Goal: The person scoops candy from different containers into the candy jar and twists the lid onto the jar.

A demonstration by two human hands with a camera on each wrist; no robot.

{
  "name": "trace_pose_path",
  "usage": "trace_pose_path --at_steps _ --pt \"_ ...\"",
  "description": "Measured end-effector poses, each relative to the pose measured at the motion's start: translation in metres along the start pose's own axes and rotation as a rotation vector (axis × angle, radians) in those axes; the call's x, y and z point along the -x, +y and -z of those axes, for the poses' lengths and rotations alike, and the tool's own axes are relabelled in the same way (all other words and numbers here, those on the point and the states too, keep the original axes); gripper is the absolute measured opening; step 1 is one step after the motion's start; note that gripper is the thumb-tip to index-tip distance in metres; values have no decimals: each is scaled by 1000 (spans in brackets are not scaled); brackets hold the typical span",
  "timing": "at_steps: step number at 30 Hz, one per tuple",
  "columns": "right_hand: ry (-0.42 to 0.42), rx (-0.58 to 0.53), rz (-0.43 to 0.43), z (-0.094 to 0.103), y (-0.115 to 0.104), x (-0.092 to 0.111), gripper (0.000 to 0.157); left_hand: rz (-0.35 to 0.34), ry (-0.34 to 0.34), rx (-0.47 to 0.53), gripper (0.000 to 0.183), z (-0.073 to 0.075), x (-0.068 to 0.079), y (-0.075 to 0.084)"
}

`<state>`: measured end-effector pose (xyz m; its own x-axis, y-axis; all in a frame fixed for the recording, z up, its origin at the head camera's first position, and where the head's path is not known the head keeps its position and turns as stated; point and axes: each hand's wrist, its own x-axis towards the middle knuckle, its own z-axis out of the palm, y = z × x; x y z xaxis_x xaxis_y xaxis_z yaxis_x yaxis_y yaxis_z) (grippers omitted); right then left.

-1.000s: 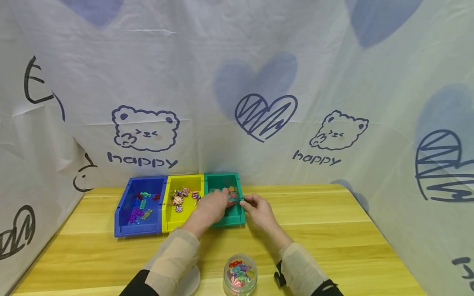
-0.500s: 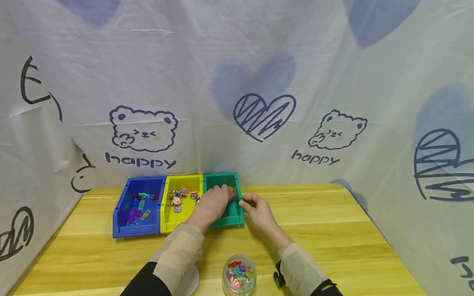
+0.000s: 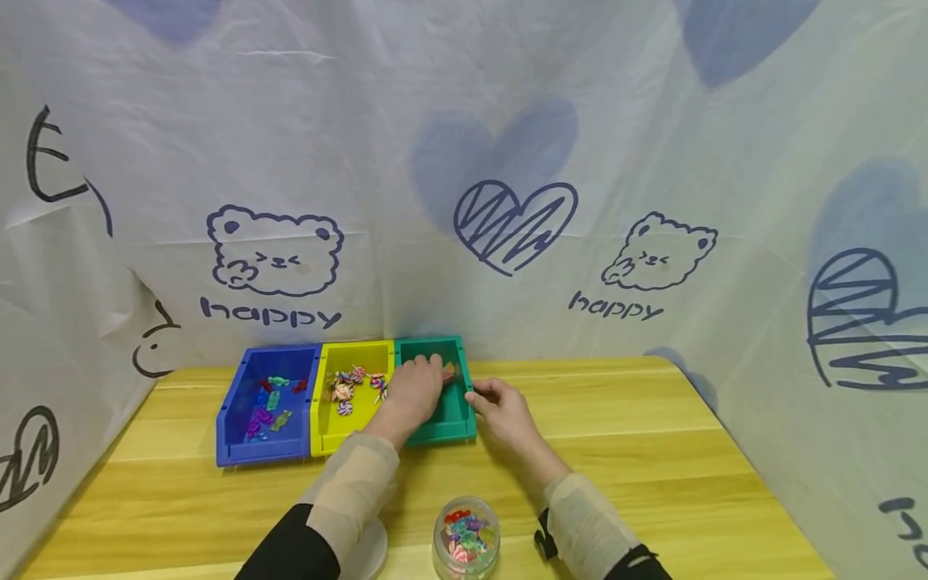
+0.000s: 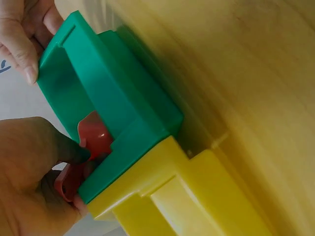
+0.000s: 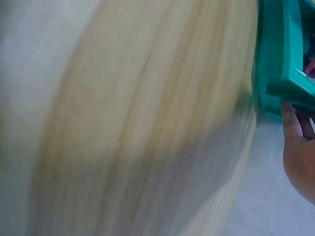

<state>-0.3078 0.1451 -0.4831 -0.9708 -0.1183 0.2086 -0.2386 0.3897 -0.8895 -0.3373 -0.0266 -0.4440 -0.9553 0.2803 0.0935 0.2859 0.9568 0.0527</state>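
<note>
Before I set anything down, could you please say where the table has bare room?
The table is barest from the right hand to the table's right edge. Another patch lies in front of the blue bin, beside the left sleeve. It is crowded in the green bin, where the left hand reaches, and around the jar and white disc.

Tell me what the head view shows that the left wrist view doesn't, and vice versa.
Only the head view: the blue bin, the glass jar, the white disc and the candies in the yellow bin.

Only the left wrist view: the thumb of the left hand against a red piece; the head view hides that contact.

Both: the green bin, the yellow bin, the wooden table, the left hand, and the right hand at the green bin's edge.
</note>
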Motion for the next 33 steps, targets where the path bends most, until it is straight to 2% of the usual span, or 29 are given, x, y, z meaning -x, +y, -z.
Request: trace_pose_path --at_steps 5,10,15,19,22,29,33 --pt "-3 -9 -55 0 -1 -2 26 41 0 -2 34 -4 -1 2" --pt "2 -2 -66 1 0 -3 26 56 13 -5 30 -7 0 6" --pt "9 -12 -72 2 0 -2 26 41 -13 -6 29 -8 3 10" --pt "11 -12 -69 2 0 -2 26 8 -46 -8 40 -10 4 11" --pt "3 -14 -66 2 1 -1 27 -9 -36 23 44 -12 4 11" --pt "4 -50 -68 1 1 0 27 8 37 105 11 -17 2 14" --pt "-15 -56 -75 0 -1 0 29 63 39 143 8 -16 1 17"
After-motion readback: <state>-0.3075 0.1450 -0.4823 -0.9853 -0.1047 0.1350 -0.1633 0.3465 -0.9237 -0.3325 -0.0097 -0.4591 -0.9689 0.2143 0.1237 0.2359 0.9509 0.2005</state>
